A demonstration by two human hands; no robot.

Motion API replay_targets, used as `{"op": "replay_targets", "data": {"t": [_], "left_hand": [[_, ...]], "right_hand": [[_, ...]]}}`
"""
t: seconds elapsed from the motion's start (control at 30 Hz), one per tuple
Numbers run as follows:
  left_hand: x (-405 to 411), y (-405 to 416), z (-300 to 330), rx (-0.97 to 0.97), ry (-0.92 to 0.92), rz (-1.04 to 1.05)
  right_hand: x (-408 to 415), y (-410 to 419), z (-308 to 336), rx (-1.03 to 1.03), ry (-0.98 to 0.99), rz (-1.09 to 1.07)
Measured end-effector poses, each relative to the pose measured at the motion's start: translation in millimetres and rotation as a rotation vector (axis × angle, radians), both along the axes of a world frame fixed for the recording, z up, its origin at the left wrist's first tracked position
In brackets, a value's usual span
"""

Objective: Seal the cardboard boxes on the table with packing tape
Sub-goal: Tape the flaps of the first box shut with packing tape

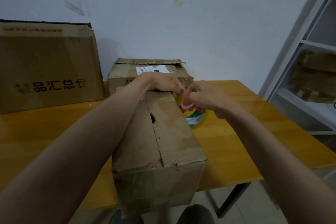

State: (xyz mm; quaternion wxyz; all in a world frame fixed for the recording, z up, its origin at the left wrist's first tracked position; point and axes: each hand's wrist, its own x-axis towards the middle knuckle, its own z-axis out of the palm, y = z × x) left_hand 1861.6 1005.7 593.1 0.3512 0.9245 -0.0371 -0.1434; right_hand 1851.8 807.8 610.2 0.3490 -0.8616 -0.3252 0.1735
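Working at the far end of the near box [160, 143], both hands meet: left hand [161, 82] rests on the box top, its grip pinching something small at the fingertips; right hand [205, 96] grips pink scissors [187, 106]. Probably cutting the tape strip, though the strip itself is too blurred to confirm. Tape roll [195, 119] sits on the tabletop [245, 114] beside the box, half hidden. Next: press the tape flat over the centre seam. Two more boxes wait behind.

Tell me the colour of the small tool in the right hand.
Pink, seen in the head view: the tool is held by the right hand beside the box.
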Motion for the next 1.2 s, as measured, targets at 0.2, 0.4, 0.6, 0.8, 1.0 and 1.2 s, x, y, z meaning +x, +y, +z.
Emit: {"op": "replay_targets", "data": {"t": [0.2, 0.4, 0.6, 0.8, 1.0, 1.2], "left_hand": [[3.6, 1.9, -1.3, -0.001, 0.020, 0.026], [1.3, -0.7, 0.5, -0.001, 0.028, 0.011], [-0.5, -2.3, 0.5, -0.007, 0.014, 0.022], [-0.3, 0.2, -0.2, -0.026, 0.000, 0.017], [-6.9, -5.1, -2.2, 0.060, -0.174, 0.056], [-28.4, -7.5, 13.5, -0.048, -0.477, 0.178]], "right_hand": [[33.0, -42.4, -20.7, -0.129, 0.034, 0.133], [63.0, -62.9, -97.3, -0.429, 0.140, 0.086], [81.9, -47.5, -127.6, -0.373, 0.042, -0.039], [73.6, -38.7, -96.2, 0.205, -0.024, 0.060], [70.7, -32.2, -94.6, 0.327, 0.098, 0.006], [72.3, -38.2, -97.6, 0.323, 0.178, -0.117]]}}
